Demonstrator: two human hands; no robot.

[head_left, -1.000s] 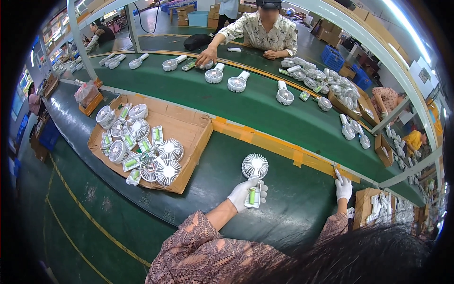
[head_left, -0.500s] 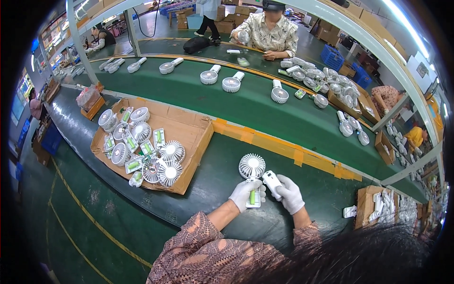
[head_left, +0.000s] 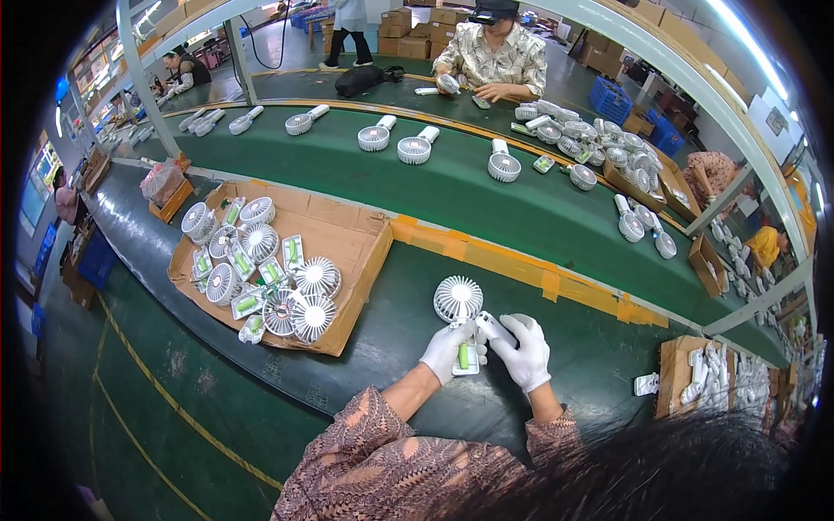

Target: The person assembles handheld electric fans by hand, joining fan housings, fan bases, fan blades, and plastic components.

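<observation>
my left hand (head_left: pixel 443 351) pinches the open handle (head_left: pixel 467 371), green battery (head_left: pixel 464 355) facing up; my right hand (head_left: pixel 526 354) pinches a white casing piece (head_left: pixel 493 328) just beside it. i'd hold the left grip steady and the edges square. the fan head (head_left: pixel 458 298) lies just beyond; the carton tray (head_left: pixel 340 222), farther left.

White fan (head_left: pixel 458 298), green battery (head_left: pixel 464 356)
</observation>
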